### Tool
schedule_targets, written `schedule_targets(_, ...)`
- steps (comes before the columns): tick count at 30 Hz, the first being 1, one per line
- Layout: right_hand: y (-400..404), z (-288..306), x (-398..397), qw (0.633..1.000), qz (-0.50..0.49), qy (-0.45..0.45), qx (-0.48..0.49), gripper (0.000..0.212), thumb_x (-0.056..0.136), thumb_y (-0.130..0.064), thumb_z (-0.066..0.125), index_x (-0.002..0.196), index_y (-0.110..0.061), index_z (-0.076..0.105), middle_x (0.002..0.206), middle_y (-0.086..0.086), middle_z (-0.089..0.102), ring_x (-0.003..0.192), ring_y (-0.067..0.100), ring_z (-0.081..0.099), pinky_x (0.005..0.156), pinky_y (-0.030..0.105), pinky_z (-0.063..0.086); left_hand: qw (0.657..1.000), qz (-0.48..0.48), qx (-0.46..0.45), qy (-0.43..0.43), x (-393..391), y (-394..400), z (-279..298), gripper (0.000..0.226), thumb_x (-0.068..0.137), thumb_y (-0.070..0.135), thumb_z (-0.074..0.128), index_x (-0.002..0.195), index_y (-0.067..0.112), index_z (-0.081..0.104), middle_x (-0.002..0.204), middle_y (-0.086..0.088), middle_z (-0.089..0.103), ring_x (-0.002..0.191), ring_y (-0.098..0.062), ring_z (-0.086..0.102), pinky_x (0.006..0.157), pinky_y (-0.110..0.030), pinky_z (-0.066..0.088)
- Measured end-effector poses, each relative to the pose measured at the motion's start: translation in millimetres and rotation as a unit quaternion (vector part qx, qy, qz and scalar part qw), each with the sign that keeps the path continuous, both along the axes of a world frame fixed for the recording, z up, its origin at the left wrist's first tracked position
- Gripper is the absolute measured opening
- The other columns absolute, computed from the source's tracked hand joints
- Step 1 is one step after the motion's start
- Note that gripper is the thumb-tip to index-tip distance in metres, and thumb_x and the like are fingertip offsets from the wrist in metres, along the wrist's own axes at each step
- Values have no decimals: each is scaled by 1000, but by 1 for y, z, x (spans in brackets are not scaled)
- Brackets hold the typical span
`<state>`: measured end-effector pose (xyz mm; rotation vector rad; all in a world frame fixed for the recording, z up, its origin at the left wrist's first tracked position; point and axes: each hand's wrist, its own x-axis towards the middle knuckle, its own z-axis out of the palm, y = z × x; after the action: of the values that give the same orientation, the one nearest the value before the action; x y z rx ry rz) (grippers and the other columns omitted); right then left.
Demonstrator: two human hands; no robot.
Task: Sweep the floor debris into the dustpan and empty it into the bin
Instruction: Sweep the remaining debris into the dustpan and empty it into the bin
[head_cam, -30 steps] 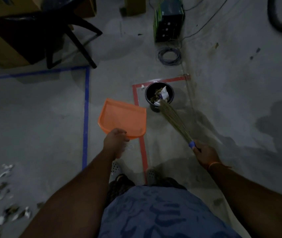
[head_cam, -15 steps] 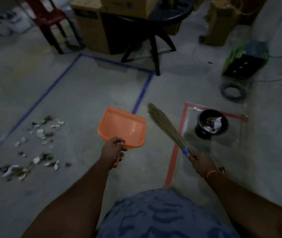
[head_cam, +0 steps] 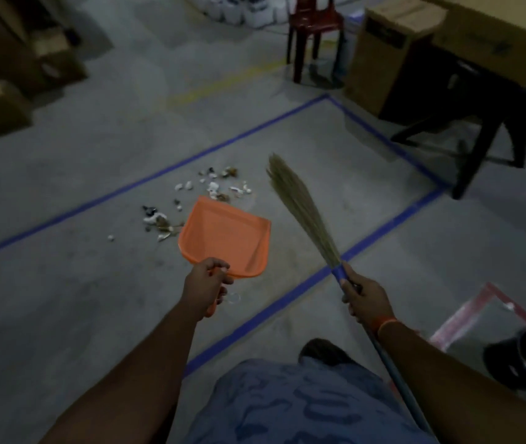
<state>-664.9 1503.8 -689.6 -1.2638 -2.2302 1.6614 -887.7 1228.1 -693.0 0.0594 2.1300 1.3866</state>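
My left hand (head_cam: 205, 285) grips the handle of an orange dustpan (head_cam: 225, 237), held above the floor with its pan looking empty. My right hand (head_cam: 364, 294) grips the blue-wrapped neck of a straw broom (head_cam: 300, 206), bristles pointing up and away. Scattered debris (head_cam: 210, 190) of white and brown scraps lies on the grey floor just beyond the dustpan, inside a blue-taped rectangle (head_cam: 249, 129). The black bin (head_cam: 524, 360) with rubbish in it sits at the lower right, by a red-taped square (head_cam: 466, 315).
A black stool (head_cam: 486, 136) and cardboard boxes (head_cam: 393, 56) stand at the upper right. A red plastic chair (head_cam: 314, 30) is at the top centre. More boxes (head_cam: 5, 75) line the upper left. My foot (head_cam: 322, 352) shows below.
My view has swung left, away from the bin and toward the debris pile. The bin has slid to the lower right edge. Both hands keep their hold on dustpan and broom.
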Motion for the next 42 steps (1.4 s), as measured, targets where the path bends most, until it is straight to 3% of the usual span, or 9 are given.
schedule_targets(8, 1, -18, -136, 979, 190, -29, 74, 42, 98, -24, 55, 134, -43, 45, 82, -9, 66, 56, -2, 49, 62, 24, 46, 991, 127, 3, -42, -46, -56, -16, 12, 104, 11, 55, 100, 13, 66, 86, -21, 72, 55, -24, 53, 46, -29, 42)
schedule_targets(13, 9, -38, -222, 966, 245, -51, 72, 45, 97, -21, 54, 131, -49, 46, 76, 3, 67, 55, 7, 50, 58, 30, 50, 981, 182, -6, -60, -102, -61, -25, 12, 103, 8, 54, 102, 11, 66, 85, -20, 72, 54, -22, 52, 44, -27, 41)
schedule_targets(16, 16, -51, -277, 961, 264, -49, 62, 47, 95, -19, 56, 132, -46, 48, 69, -9, 58, 55, 4, 47, 60, 27, 45, 976, 210, -11, -57, -145, -63, -24, 12, 103, 9, 54, 102, 10, 65, 84, -18, 72, 54, -23, 52, 45, -27, 41)
schedule_targets(20, 27, -58, -344, 952, 288, -76, 71, 52, 92, -19, 58, 139, -39, 48, 84, -4, 60, 59, 5, 49, 64, 23, 42, 969, 243, -6, -43, -195, -68, -21, 13, 104, 10, 54, 100, 13, 66, 84, -17, 74, 53, -21, 53, 46, -28, 42)
schedule_targets(24, 30, -63, -395, 944, 309, -82, 80, 54, 91, -23, 59, 140, -42, 46, 105, 5, 68, 71, 13, 58, 68, 23, 45, 966, 253, -17, -41, -237, -81, -20, 13, 104, 12, 53, 102, 13, 66, 85, -17, 74, 55, -21, 55, 47, -29, 43)
schedule_targets(29, 19, -68, -438, 942, 314, -88, 80, 53, 93, -24, 60, 141, -40, 42, 129, 2, 61, 113, 21, 59, 91, 22, 43, 965, 258, -6, -42, -301, -99, -28, 14, 106, 11, 52, 103, 11, 65, 86, -19, 73, 56, -23, 53, 45, -25, 40)
schedule_targets(35, -30, -77, -479, 947, 280, -128, 89, 54, 94, -30, 58, 141, -47, 37, 136, 2, 57, 120, 22, 57, 97, 28, 45, 977, 209, 2, -35, -401, -144, -46, 12, 106, 12, 54, 106, 9, 65, 88, -20, 73, 60, -25, 56, 47, -26, 42)
schedule_targets(39, -90, -80, -504, 956, 215, -177, 90, 54, 95, -29, 58, 145, -38, 39, 122, 5, 64, 92, 18, 64, 82, 22, 44, 988, 153, 4, -33, -489, -191, -56, 11, 106, 10, 53, 103, 11, 64, 83, -18, 72, 54, -23, 55, 45, -26, 44)
schedule_targets(42, -146, -74, -519, 957, 183, -209, 83, 54, 96, -29, 56, 145, -40, 37, 118, 10, 66, 69, 14, 50, 71, 24, 41, 993, 111, -2, -36, -545, -229, -51, 11, 106, 9, 52, 103, 11, 62, 81, -16, 69, 49, -18, 53, 44, -24, 43)
